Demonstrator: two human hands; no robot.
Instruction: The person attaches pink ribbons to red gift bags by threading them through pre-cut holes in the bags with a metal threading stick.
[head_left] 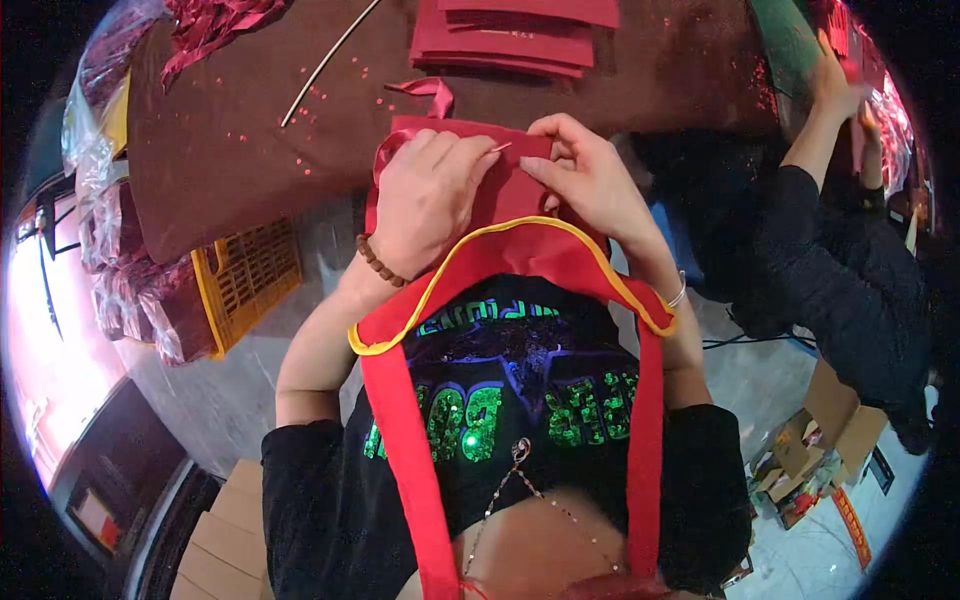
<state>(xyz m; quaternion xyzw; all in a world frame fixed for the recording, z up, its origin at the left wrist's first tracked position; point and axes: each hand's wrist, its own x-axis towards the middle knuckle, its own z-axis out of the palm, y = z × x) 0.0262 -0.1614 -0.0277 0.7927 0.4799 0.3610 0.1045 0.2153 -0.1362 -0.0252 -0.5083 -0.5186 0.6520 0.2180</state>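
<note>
A dark red bag or folded sheet [505, 190] lies at the near edge of the brown table, with both hands on it. My left hand [430, 190], with a beaded bracelet at its wrist, pinches a thin reddish strip at its fingertips. Across from it, my right hand [590, 180] grips the right upper part of the red piece between thumb and curled fingers. A red ribbon loop [436, 92] sticks up just beyond the piece. Farther back lies a stack of flat red pieces [510, 40].
The brown table [230, 190] carries a thin rod [330, 62], scattered red bits and crumpled red fabric [215, 30] at back left. A yellow crate [250, 285] stands below left. Another person [830, 250] in black works at the right, above open cardboard boxes [835, 420].
</note>
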